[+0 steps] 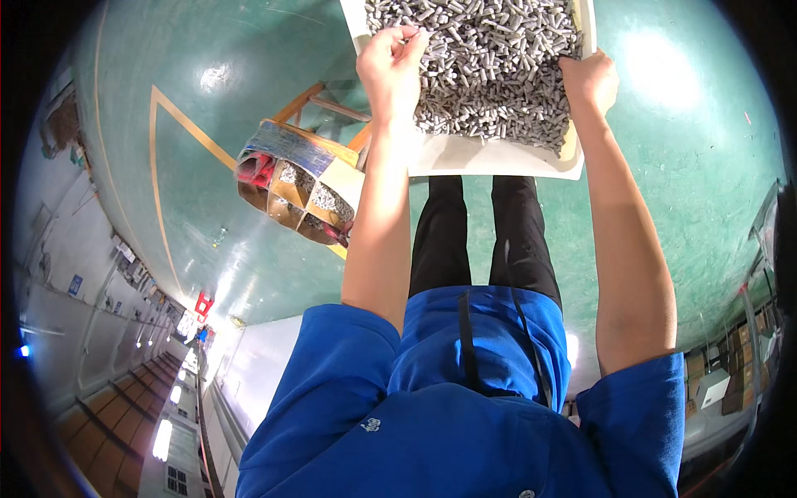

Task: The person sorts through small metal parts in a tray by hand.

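A white plastic tray is in front of me at the top of the view, filled with many small grey cylindrical pieces. My right hand grips the tray's right rim, its thumb over the inner side and its fingers curled outside. Over the left side of the tray, my left hand has thumb and fingers drawn together above the grey pieces. Whatever lies between those fingertips is too small to make out. The tray's far edge is cut off by the picture.
Left of the tray, a wooden stool stands beside a box divided into compartments with more small pieces and something red. Yellow lines mark the green floor. Boxes on shelves line the right edge; a red object is far left.
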{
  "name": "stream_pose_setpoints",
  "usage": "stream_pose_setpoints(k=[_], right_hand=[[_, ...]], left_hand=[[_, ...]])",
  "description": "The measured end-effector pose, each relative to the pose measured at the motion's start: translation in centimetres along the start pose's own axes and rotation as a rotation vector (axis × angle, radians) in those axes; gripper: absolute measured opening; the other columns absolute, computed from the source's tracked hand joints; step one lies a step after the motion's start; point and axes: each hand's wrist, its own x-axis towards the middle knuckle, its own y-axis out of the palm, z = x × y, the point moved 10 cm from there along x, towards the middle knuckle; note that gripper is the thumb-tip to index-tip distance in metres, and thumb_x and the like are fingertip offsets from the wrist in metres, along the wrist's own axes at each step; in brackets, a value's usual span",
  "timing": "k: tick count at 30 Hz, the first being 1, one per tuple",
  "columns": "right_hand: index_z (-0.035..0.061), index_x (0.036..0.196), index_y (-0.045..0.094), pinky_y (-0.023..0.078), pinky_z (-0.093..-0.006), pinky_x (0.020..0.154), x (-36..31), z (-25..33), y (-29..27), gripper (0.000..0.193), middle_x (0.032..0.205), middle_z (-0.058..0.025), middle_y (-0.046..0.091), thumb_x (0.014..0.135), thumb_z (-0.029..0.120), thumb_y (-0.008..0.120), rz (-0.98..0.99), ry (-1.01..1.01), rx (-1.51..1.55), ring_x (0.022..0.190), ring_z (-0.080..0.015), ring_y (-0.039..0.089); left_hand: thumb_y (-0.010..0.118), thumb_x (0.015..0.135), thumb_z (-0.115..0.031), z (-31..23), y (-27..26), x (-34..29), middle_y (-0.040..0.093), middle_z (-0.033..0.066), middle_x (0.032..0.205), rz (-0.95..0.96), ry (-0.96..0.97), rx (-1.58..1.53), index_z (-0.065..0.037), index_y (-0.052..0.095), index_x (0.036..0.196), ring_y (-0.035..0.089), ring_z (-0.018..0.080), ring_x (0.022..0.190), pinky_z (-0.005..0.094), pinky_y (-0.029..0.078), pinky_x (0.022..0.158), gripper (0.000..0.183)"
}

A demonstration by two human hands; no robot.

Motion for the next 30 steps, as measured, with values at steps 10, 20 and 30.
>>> stream_pose_setpoints(k=[10, 20, 30], right_hand=[[0.0063, 0.088, 0.062, 0.049, -0.0355, 0.074, -0.6, 0.2, 0.2, 0.03, 0.084, -0.0142, 0.064, 0.062, 0.022, 0.067, -0.001, 0.013, -0.02, 0.081, -0.0278, 0.062], [0.0064, 0.088, 0.062, 0.049, -0.0347, 0.073, -0.8, 0.6, 0.9, 0.03, 0.08, -0.0139, 0.064, 0.063, 0.022, 0.067, -0.009, 0.011, -0.008, 0.077, -0.0284, 0.062], [0.001, 0.09, 0.061, 0.047, -0.0362, 0.076, -0.2, 0.7, 0.5, 0.038, 0.086, -0.0172, 0.063, 0.059, 0.023, 0.065, 0.01, -0.007, -0.008, 0.083, -0.0298, 0.061]], left_hand=[[0.049, 0.08, -0.015, 2.4, 0.4, -1.1, 0.052, 0.0075, 0.079, 0.23, -0.456, -1.073, -0.001, 0.053, 0.086, 0.048, 0.0137, 0.066, 0.0262, 0.038, 0.057, 0.016], [0.07, 0.07, -0.008, 0.7, -2.0, 1.3, 0.042, -0.0069, 0.049, -0.175, 0.12, 0.199, 0.0, 0.066, 0.081, 0.033, 0.002, 0.046, 0.0199, 0.027, 0.042, 0.015], [0.043, 0.08, -0.015, 3.7, 1.1, 0.5, 0.042, 0.0015, 0.063, 0.145, -0.498, -0.89, -0.005, 0.045, 0.079, 0.04, 0.0124, 0.052, 0.0228, 0.031, 0.044, 0.011]])
